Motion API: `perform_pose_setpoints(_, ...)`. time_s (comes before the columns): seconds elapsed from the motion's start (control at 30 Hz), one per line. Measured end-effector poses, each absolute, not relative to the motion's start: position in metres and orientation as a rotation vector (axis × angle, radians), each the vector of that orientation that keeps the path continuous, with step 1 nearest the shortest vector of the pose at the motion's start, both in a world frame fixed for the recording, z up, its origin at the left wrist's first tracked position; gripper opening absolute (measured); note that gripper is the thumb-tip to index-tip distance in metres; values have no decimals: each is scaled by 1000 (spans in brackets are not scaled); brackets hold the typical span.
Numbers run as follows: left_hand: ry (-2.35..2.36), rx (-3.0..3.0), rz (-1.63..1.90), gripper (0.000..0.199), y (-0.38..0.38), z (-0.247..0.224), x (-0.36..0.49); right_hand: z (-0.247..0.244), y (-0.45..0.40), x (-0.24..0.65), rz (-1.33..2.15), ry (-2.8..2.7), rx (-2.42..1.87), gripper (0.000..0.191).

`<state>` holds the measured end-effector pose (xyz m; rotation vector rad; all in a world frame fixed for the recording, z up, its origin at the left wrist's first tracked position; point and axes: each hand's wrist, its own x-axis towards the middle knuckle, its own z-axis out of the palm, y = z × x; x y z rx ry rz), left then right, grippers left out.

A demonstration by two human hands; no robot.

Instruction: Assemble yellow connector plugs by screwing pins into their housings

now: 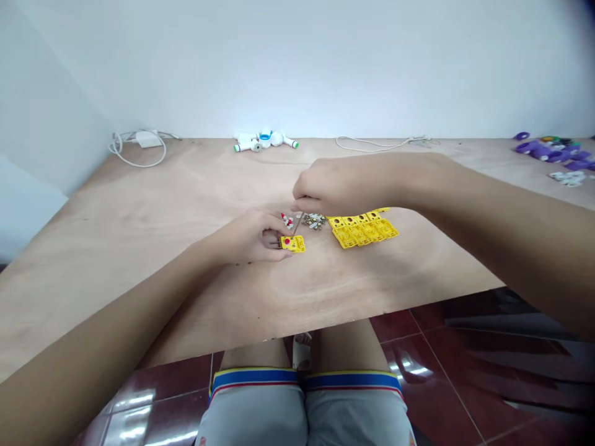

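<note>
My left hand (253, 236) pinches a small yellow plastic casing (300, 243) by its left end, just above the wooden table. A red round button (287, 241) sits in the casing, and thin metal prongs (275, 243) stick out toward my palm. My right hand (313, 189) is closed above it around what looks like a screwdriver (298, 224). Only its thin shaft shows, slanting down to the casing; the handle is hidden in my fingers. Just behind the casing lie small red and white parts (287, 221) and a pile of small metal parts (314, 221).
Several joined-up yellow casings (365, 232) lie right of the metal pile, under my right forearm. Along the wall are a white charger with cable (147, 139), white tubular parts (266, 141), a thin white cable (372, 147) and purple pieces (548, 150). The table's front edge (320, 326) is near my knees.
</note>
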<state>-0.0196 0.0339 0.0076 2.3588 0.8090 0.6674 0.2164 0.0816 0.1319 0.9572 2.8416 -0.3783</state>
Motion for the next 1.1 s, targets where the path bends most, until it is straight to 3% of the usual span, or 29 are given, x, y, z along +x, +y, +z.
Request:
perform_pose_setpoints(0.2, 778, 2389, 726, 19, 37, 5, -19, 138, 73, 203, -395, 2831, 820, 12)
perform_pose_setpoints(0.37, 759, 2407, 734, 19, 36, 5, -20, 140, 64, 201, -265, 2820, 968, 21)
perform_pose_setpoints(0.53, 794, 2422, 696, 20, 37, 3, -21, 139, 63, 201, -472, 2847, 825, 26)
perform_pose_setpoints(0.73, 776, 2465, 760, 22, 37, 2, -21, 131, 62, 201, -464, 2905, 857, 26)
perform_pose_setpoints(0.83, 777, 2459, 750, 22, 37, 2, -21, 130, 62, 202, -507, 2906, 848, 36)
perform_pose_setpoints(1.1, 777, 2440, 742, 20, 38, 3, -21, 128, 63, 207, -503, 2931, 911, 34)
